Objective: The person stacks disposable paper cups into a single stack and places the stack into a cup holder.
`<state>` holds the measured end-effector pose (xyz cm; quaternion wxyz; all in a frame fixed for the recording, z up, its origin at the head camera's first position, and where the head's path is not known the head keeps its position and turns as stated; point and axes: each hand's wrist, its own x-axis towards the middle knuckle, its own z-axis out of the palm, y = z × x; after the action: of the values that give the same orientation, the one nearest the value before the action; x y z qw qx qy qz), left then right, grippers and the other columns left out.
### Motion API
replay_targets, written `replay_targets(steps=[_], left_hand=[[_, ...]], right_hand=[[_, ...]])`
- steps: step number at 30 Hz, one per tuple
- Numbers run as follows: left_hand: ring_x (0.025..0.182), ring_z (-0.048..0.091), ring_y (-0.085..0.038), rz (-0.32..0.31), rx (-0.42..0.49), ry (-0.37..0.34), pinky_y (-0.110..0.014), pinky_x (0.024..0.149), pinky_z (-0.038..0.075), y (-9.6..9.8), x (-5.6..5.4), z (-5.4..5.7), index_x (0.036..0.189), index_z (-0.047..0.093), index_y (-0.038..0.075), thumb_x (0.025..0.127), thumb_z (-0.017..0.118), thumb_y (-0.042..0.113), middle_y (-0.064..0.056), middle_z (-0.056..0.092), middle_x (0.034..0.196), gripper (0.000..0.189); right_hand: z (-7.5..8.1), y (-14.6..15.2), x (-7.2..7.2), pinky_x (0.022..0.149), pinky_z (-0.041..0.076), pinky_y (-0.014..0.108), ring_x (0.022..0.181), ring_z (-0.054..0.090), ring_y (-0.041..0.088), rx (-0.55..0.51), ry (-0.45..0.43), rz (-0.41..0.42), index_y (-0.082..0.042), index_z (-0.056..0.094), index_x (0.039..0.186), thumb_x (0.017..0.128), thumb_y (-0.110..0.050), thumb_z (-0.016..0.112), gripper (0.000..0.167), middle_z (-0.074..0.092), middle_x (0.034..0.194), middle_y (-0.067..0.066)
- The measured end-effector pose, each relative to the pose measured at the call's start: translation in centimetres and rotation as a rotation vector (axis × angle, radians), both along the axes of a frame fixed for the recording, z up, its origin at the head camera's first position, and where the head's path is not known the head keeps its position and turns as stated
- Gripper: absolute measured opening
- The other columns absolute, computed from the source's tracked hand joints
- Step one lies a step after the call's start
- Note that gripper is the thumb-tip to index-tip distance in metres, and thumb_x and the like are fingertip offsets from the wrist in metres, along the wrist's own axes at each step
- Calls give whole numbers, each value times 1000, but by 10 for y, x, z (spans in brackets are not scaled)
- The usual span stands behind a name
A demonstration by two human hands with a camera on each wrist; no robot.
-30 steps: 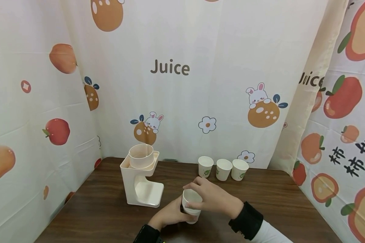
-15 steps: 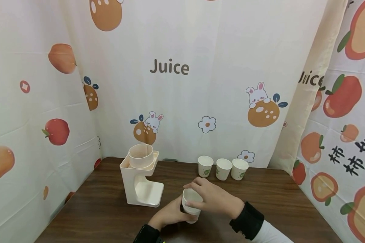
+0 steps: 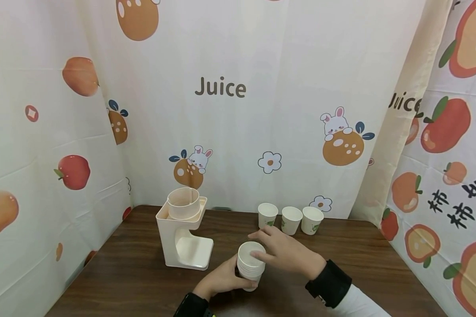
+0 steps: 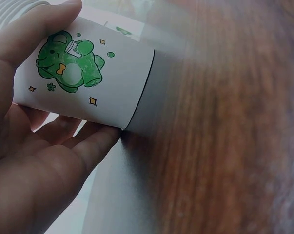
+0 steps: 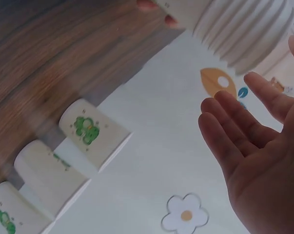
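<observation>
My left hand [image 3: 222, 280] grips a stack of nested white paper cups [image 3: 251, 270] near the front of the table. In the left wrist view, the thumb lies across the lowest cup [image 4: 112, 68], which bears a green bear print, and the fingers curl round its far side. Several stacked rims [image 5: 251, 31] show in the right wrist view. My right hand [image 3: 289, 253] hovers just right of the stack's open top, fingers spread and loosely bent, holding nothing. From the right wrist, a gap shows between that hand's fingertips [image 5: 210, 105] and the rims.
Behind the hands, three white paper cups with green prints, a left one [image 3: 267, 215], a middle one [image 3: 291, 221] and a right one [image 3: 312, 221], stand upright. A cream-coloured machine-like stand [image 3: 186, 233] with a round cup-shaped top is on the left. Printed curtains surround the dark wooden table [image 3: 123, 273].
My right hand has let go of the stack's top and moved slightly up and right. More stacked rims now show, and the top sits a little higher. My left hand stays in place.
</observation>
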<state>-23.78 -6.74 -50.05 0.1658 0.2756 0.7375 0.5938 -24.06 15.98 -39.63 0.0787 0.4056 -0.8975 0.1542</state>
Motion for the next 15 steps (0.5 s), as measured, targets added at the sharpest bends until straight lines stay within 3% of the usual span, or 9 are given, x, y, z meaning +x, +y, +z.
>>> replay_targets(steps=[7,15], left_hand=[[120,54,-21,13,-9,-9,-50,101,39,1,1,1,148,38,17,83,84,15,2,57,127,80],[120,54,-22,12,10,-23,-51,102,38,1,2,4,148,39,16,82,84,15,1,58,128,79]], right_hand=[[1,11,-5,91,51,37,114,56,13,-11,22,-75,-16,59,134,103,-48,53,46,57,128,-1],[-1,15,-17,89,52,38,112,58,16,-35,57,-95,-15,62,128,102,-41,58,37,57,125,2]])
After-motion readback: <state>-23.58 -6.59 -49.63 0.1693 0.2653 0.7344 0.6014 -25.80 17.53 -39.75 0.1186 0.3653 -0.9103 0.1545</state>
